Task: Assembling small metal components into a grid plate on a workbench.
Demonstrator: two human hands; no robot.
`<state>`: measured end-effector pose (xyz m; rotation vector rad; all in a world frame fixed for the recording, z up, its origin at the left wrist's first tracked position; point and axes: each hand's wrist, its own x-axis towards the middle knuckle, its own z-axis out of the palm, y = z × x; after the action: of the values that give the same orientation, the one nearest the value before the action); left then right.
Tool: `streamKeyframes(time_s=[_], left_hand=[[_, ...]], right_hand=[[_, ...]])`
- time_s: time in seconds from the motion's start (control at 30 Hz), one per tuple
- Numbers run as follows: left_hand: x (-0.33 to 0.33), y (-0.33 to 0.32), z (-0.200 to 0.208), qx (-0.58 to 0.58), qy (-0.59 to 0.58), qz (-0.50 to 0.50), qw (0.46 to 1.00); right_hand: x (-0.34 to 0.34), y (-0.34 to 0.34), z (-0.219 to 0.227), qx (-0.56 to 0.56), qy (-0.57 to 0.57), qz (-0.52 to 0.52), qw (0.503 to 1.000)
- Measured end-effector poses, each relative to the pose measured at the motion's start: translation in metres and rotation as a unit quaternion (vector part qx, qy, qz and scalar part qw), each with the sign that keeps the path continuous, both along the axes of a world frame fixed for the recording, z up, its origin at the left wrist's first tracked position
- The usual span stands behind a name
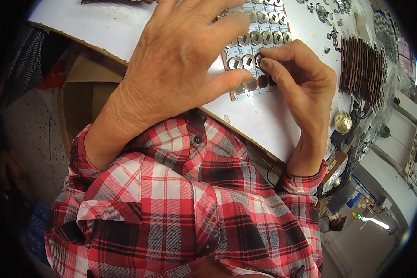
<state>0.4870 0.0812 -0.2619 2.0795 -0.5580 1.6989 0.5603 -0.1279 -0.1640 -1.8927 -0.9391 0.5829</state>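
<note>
The right hand (301,76) pinches a metal disc (258,59) at the board (245,49); the left hand (183,58), spread wide beside it, could knock neighbouring discs (248,61) askew if its thumb drags.

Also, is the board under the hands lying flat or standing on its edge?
Flat: the board lies on the white table, its rows of metal discs facing up.

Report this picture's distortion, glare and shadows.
Head view: fisheye curvature toward the rim, with black corners; the lit lamp tube is blown out to white; the metal discs glint; soft shadow on the white table beside the right hand.
</note>
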Motion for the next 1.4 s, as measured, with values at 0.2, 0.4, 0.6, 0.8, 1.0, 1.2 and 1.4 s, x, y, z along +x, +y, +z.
streamKeyframes(time_s=[0.2, 0.4, 0.6, 0.8, 1.0, 1.2, 1.4], left_hand=[[-0.050, -0.020, 0.077, -0.037, 0.445, 0.079, 0.891], [-0.056, -0.015, 0.070, -0.024, 0.428, 0.085, 0.899], [-0.054, -0.017, 0.072, -0.033, 0.424, 0.083, 0.901], [-0.056, -0.015, 0.067, -0.039, 0.420, 0.088, 0.903], [-0.058, -0.009, 0.059, -0.035, 0.384, 0.076, 0.919], [-0.017, -0.008, 0.026, -0.047, 0.132, -0.003, 0.990], [0.014, 0.000, -0.005, -0.057, -0.099, -0.087, 0.990]], right_hand=[[0.007, -0.003, -0.010, 0.040, -0.031, 0.032, 0.998], [0.019, -0.009, 0.000, 0.082, -0.075, -0.089, 0.990], [0.079, -0.058, -0.004, 0.004, -0.185, -0.312, 0.932], [0.079, -0.052, -0.003, -0.106, -0.150, -0.251, 0.950], [0.041, -0.028, 0.019, 0.067, 0.150, -0.146, 0.976], [0.021, -0.016, 0.013, -0.065, -0.124, -0.013, 0.990], [0.020, -0.020, 0.010, -0.088, -0.169, 0.001, 0.982]])
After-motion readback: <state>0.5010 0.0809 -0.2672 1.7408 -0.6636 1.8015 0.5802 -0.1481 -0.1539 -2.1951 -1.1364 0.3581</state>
